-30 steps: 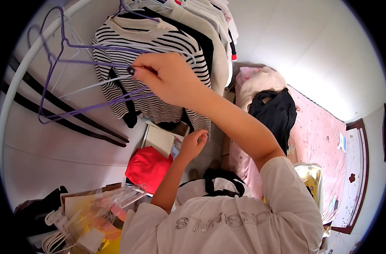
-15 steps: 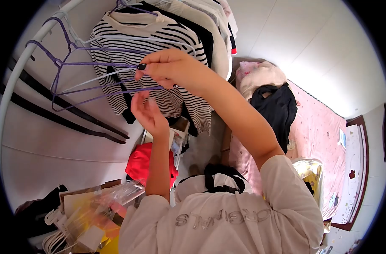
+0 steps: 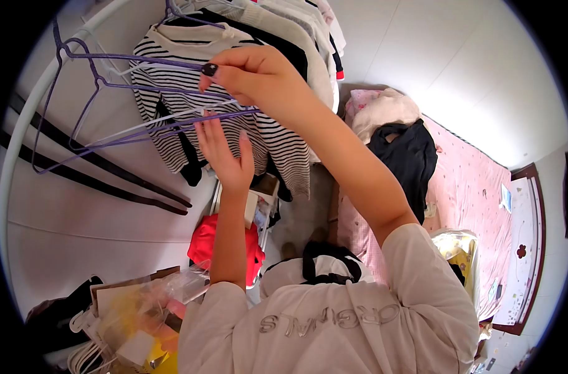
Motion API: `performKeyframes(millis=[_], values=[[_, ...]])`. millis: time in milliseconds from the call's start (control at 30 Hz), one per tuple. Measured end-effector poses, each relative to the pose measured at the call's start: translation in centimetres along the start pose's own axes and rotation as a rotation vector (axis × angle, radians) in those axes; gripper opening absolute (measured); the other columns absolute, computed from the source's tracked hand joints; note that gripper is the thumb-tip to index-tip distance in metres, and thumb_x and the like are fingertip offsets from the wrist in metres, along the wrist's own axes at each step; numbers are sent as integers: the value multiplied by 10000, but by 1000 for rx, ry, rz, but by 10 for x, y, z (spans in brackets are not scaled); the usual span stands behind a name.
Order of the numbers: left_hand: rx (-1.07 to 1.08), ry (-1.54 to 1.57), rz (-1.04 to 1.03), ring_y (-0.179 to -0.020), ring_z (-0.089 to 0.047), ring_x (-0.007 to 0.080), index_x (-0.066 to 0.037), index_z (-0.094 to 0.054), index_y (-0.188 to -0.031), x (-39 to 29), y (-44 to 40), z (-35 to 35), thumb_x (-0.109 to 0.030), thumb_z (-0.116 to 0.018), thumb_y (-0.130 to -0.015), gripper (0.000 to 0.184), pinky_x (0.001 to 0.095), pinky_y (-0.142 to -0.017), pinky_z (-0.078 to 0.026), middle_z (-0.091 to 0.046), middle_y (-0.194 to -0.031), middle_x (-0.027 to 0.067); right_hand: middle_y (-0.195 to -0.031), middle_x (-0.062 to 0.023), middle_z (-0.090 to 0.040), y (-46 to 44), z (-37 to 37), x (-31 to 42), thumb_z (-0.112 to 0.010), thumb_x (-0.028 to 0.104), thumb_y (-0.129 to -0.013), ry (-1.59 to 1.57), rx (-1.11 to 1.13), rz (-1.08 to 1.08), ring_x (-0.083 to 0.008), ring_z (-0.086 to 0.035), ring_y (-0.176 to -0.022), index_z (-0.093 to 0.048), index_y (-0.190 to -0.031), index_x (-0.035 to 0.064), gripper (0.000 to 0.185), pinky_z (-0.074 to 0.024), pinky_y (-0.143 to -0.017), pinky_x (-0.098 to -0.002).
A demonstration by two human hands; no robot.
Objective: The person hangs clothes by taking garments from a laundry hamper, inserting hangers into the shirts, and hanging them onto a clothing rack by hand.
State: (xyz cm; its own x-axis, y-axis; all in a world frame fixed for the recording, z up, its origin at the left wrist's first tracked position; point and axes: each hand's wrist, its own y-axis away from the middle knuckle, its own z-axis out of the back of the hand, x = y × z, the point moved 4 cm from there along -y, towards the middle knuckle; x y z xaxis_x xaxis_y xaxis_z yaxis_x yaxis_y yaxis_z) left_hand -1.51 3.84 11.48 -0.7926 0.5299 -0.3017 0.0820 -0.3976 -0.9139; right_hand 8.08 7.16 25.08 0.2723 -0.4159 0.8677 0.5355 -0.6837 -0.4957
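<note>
My right hand [image 3: 250,71] pinches one end of a purple hanger [image 3: 128,58] between thumb and fingers. The hanger's hook end is at the white rail [image 3: 30,100]; I cannot tell whether it still rests on it. Just below, my left hand [image 3: 227,156] is open, its fingers stretched upward by the hanger's lower bar; the fingertips seem to touch it. A second purple hanger [image 3: 147,86] and a white hanger [image 3: 150,121] sit close behind. Beyond both hands hangs a black-and-white striped sweater [image 3: 190,68], partly covered by my right hand.
More garments [image 3: 296,43] hang behind the sweater. Two black straps [image 3: 97,168] lie against the left wall. Below are a red cloth [image 3: 203,243], plastic bags [image 3: 141,305] and white hangers [image 3: 85,349]. A black garment [image 3: 405,156] lies on the pink bed [image 3: 464,181] at right.
The purple hanger in my right hand has risen and tilted, its hook end now higher at the rail. My right hand has lifted slightly. My left hand has moved up and its fingers have straightened.
</note>
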Motion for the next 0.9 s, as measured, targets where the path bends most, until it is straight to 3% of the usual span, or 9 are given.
performKeyframes(millis=[133,200,233,367,467,567,700,833,900], values=[[-17,19,4,-1238,-265,436,75,-294,-1294,0,9,3,-116,-529,-802,578,485,-1020,-190,-335,-1318,258,-535,52,-390,31,27,0,-501,133,-838,125,-7,51,-28,-313,-469,-601,-908,-46,216,-235,-426,-192],[20,135,106,-1237,-283,417,76,-290,-1294,-10,23,0,-121,-536,-800,587,484,-1023,-189,-354,-1305,256,-583,16,-523,64,53,-7,-510,127,-841,36,-21,-77,-31,-376,-497,-612,-901,-39,204,-286,-441,-190],[43,194,160,-1237,-292,408,77,-288,-1294,-16,30,-3,-124,-540,-798,591,483,-1025,-189,-364,-1299,254,-552,28,-456,84,69,-16,-504,122,-841,-1,-27,-99,-32,-339,-485,-611,-893,-40,202,-248,-428,-199],[169,1535,882,-1228,-345,346,2,-302,-1307,-32,84,-35,-155,-583,-790,609,467,-1007,-258,-392,-1294,215,-511,36,-386,187,129,-60,-528,152,-811,-44,-199,-238,-40,-307,-449,-594,-808,-47,210,-207,-419,-210],[726,2244,797,-1225,-356,342,-38,-309,-1314,-53,122,-40,-161,-592,-793,605,473,-985,-297,-387,-1305,199,-507,16,-423,265,158,-65,-550,163,-797,-69,-315,-382,-47,-329,-434,-592,-790,-64,231,-220,-413,-204],[787,2354,966,-1222,-359,351,-63,-309,-1320,-53,162,-54,-169,-576,-804,591,515,-967,-310,-396,-1305,185,-496,27,-384,333,171,-51,-559,135,-792,-52,-409,-512,-45,-286,-426,-601,-787,-77,216,-184,-411,-211],[459,2460,1250,-1223,-364,328,-124,-330,-1314,-38,204,-68,-194,-512,-856,498,543,-954,-323,-437,-1287,130,-482,37,-371,412,186,-35,-561,134,-799,58,-524,-624,-38,-268,-420,-625,-802,-61,205,-178,-408,-210],[520,2111,1412,-1105,-479,251,-126,-346,-1294,-32,222,-90,-301,-440,-908,434,445,-832,-460,-507,-1193,85,-507,31,-442,469,192,-17,-591,161,-788,93,-652,-743,-34,-324,-434,-646,-826,-34,207,-231,-417,-201],[801,1712,1429,-993,-535,190,-107,-439,-1226,-36,225,-101,-289,-459,-906,369,345,-770,-489,-553,-1084,63,-530,21,-482,486,191,-7,-613,187,-777,120,-710,-799,-34,-356,-448,-653,-839,-29,228,-252,-424,-198]])
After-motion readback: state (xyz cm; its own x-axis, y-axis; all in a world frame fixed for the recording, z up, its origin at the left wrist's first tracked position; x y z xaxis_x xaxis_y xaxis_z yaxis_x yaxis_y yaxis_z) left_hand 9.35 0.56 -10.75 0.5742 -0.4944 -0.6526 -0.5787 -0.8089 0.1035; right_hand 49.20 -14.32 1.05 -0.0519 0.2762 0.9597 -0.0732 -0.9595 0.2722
